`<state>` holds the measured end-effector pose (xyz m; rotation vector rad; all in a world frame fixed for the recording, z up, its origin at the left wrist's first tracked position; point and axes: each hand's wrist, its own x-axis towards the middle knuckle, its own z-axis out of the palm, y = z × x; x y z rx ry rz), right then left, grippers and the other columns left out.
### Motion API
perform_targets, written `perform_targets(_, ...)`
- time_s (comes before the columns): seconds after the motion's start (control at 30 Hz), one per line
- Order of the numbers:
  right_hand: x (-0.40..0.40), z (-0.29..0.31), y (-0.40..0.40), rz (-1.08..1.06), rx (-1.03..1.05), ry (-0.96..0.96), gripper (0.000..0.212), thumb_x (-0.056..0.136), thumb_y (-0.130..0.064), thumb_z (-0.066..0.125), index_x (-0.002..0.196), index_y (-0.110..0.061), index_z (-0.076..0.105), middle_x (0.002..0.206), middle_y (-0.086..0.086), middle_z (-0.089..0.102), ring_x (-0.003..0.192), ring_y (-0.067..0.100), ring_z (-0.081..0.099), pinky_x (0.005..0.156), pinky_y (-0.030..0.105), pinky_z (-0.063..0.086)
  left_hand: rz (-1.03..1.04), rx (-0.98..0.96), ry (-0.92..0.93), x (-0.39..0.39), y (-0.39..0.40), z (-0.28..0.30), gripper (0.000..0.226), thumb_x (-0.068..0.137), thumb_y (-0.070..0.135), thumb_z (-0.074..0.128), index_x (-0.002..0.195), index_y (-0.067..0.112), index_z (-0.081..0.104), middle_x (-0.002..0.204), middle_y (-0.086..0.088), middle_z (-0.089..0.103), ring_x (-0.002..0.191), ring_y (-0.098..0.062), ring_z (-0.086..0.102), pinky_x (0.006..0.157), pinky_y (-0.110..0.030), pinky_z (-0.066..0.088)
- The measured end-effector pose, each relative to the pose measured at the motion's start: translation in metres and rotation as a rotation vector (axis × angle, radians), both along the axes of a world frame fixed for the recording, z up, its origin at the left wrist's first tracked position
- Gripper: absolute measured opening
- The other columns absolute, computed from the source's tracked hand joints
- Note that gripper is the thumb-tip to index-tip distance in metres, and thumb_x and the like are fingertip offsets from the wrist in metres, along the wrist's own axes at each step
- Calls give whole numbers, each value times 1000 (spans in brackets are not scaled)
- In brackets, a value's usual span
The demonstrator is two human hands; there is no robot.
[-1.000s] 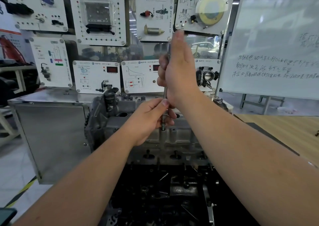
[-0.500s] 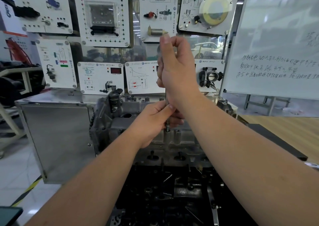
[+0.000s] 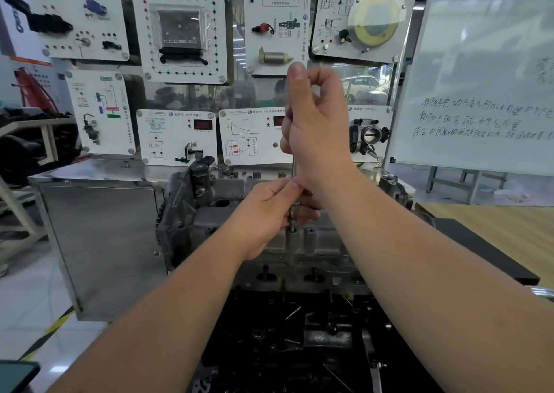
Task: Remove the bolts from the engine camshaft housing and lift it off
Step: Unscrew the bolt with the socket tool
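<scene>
The grey metal camshaft housing [image 3: 323,239] sits on top of the dark engine block [image 3: 299,341] in the middle of the view. A long thin driver [image 3: 293,170] stands upright over a bolt boss on the housing's near edge. My right hand [image 3: 314,125] grips the top of the driver, thumb up. My left hand [image 3: 269,209] pinches the lower end of the shaft just above the bolt [image 3: 291,228], which pokes out of its hole. The tool's handle is hidden inside my right fist.
Behind the engine stands a steel cabinet [image 3: 102,242] with white demonstration panels [image 3: 180,29] mounted above it. A whiteboard [image 3: 485,71] with writing leans at the right. A wooden bench top [image 3: 503,221] lies beyond my right forearm. Two studs [image 3: 265,272] rise near the housing's front.
My right hand has turned on the driver's top, its fingers now curled further round and the thumb shifted left. My left hand stays at the shaft's lower end.
</scene>
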<state>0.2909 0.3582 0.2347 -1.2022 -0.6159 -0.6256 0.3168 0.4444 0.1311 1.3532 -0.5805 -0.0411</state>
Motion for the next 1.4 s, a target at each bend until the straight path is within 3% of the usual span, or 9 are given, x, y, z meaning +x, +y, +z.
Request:
perform_targets(0.2,-1,5,-5,40,4,77,26,107,-28,48,89,-14,60,63,-4,61,51,12,46,49,25,38,-2,20,3,-2,2,2,45,102,35,51,116,-7,64,98,-16,74,86,-25,72,80,-33,60)
perform_targets(0.33,1,3,-1,152,32,130,36,108,-39,39,93,-15,62,56,-5,48,45,10,32,44,23,26,3,13,-15,-4,1,2,43,96,38,55,111,0,68,98,-14,74,85,-22,71,84,-35,61)
perform_targets(0.47,1,-1,1,2,13,2,17,105,-32,49,96,-18,47,61,-2,43,46,14,28,43,28,21,24,30,-13,-4,0,2,36,103,31,53,111,1,70,101,-16,74,88,-23,71,87,-39,61)
perform_targets(0.63,1,3,-4,-20,39,55,28,108,-29,44,87,-15,57,63,-3,57,47,9,44,45,24,37,13,25,-17,-4,1,2,53,91,40,58,117,-6,65,101,-17,74,89,-24,71,90,-40,60)
perform_targets(0.77,2,3,-2,66,87,104,38,109,-38,36,90,-14,59,55,-5,44,43,9,31,43,22,27,11,34,-16,-3,3,1,45,89,41,61,111,4,71,105,-17,74,91,-24,72,88,-37,61)
perform_targets(0.93,5,-4,0,-144,1,-37,14,105,-35,48,98,-23,50,66,2,36,52,16,26,53,35,28,9,35,-7,0,3,1,34,89,41,64,101,12,75,101,-14,75,88,-23,72,87,-38,60)
perform_targets(1.13,7,-3,-2,-131,-26,-32,19,104,-33,46,94,-24,59,60,-8,48,48,11,36,46,25,31,-13,145,14,3,4,4,43,107,33,49,119,-6,63,96,-9,75,86,-20,71,88,-36,60)
perform_targets(1.3,4,-1,7,-160,-122,-72,26,102,-36,41,89,-25,61,56,-10,53,51,11,44,50,27,35,12,152,39,-8,3,10,30,109,24,45,112,2,65,95,-9,72,78,-15,68,76,-27,57)
perform_targets(1.4,4,-4,6,-162,-129,-94,25,100,-37,40,87,-27,59,56,-9,54,52,12,45,52,29,36,39,149,31,-13,2,9,37,108,29,47,118,-3,64,103,-16,71,86,-20,68,85,-33,60)
